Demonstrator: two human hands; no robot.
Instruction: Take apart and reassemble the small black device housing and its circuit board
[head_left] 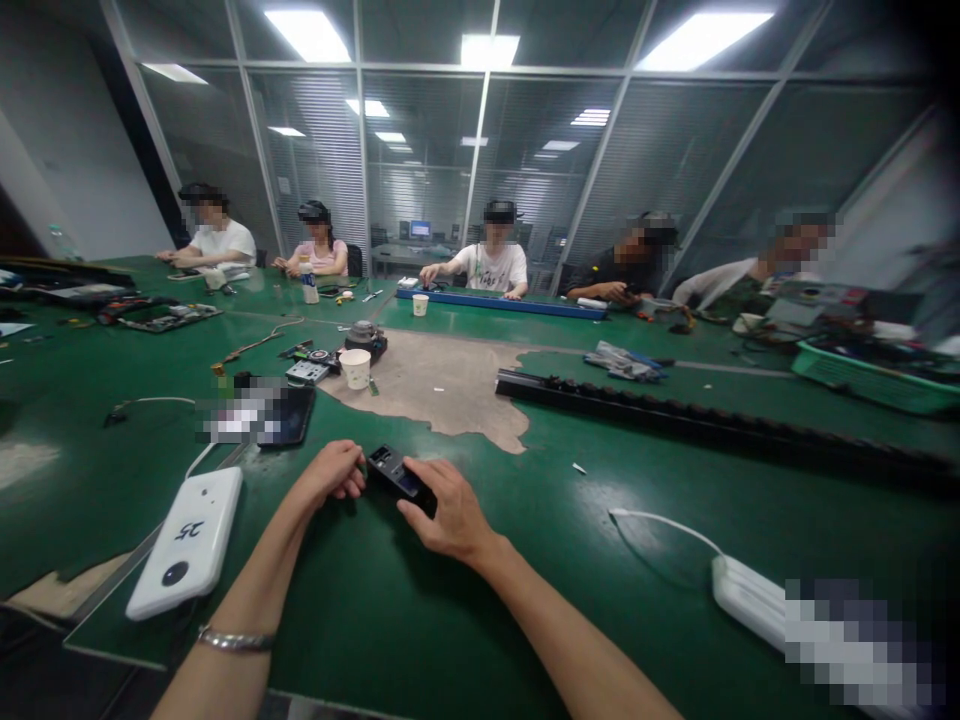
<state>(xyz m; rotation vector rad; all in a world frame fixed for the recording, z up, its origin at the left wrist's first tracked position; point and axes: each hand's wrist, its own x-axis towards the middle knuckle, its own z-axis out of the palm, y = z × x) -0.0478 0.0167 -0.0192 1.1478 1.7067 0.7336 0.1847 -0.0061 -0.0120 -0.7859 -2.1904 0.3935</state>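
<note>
Bracelet of shiny metal (pixel 236 638) behind left fingers (pixel 349 482); smooth white power bank (pixel 191 530) out to their left. Right hand (pixel 448 508), fingers parted to the width of a boxy, dark gadget (pixel 391 470), gripping its near end. Left hand (pixel 330 472) half-curled beside the far end, any hold hard to tell. Likely a steadying step, calling next for even finger pressure. Beyond the fingers: notched black rail (pixel 637 414), ragged tan patch (pixel 457 412), paper cup (pixel 355 370).

A narrow, shiny, silvery bracelet (pixel 236 640) circles the left arm (pixel 271 570), its finer pattern too blurred to make out. The left hand (pixel 335 474) and right hand (pixel 450 515) are bare, and the right arm (pixel 555 635) is bare along its visible length.
</note>
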